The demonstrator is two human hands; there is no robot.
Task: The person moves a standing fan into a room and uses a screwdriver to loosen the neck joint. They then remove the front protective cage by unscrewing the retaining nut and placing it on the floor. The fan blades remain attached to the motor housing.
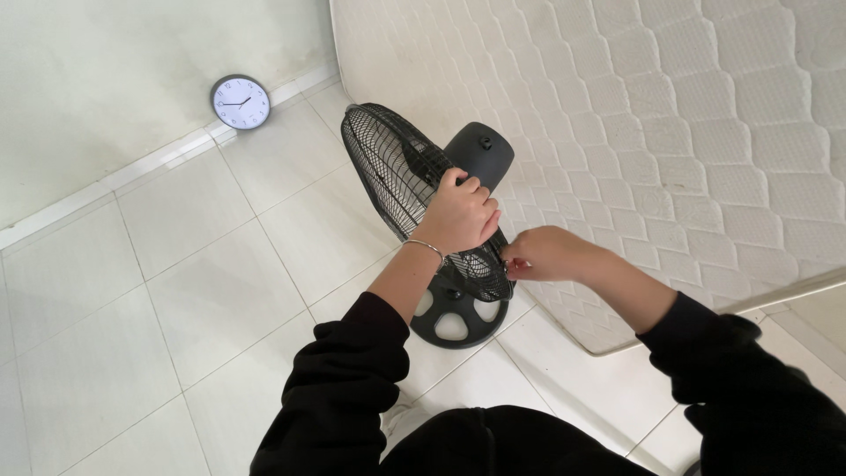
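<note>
While the left hand (458,214) is curled over the top rim of the black fan's wire grille (401,185), fingers wrapped and pressed tight on the wires, the right hand (539,254) pinches something small at the grille's lower edge, thumb and fingers drawn together; what it pinches is too small to tell, perhaps a clip or a screw with a touch of red beside it. A thin bracelet (426,246) sits on the left wrist, and both arms wear black sleeves (344,388). Behind the grille sits the dark motor housing (480,152), and below the hands the round base (454,319) stands on the white tiled floor (176,291), close against the lower corner of a quilted white mattress (670,123) that leans up at the right. Well apart, at the foot of the far wall, a round wall clock (241,102) rests on the floor against the skirting.

As a judgement, the fan looks top-heavy and is steadied mostly by the left hand: a hard tug at the rim could tip it toward the open floor. The small part in the right fingers could slip and roll under the mattress, and a fingertip could catch between the wires if the grille springs loose
</note>
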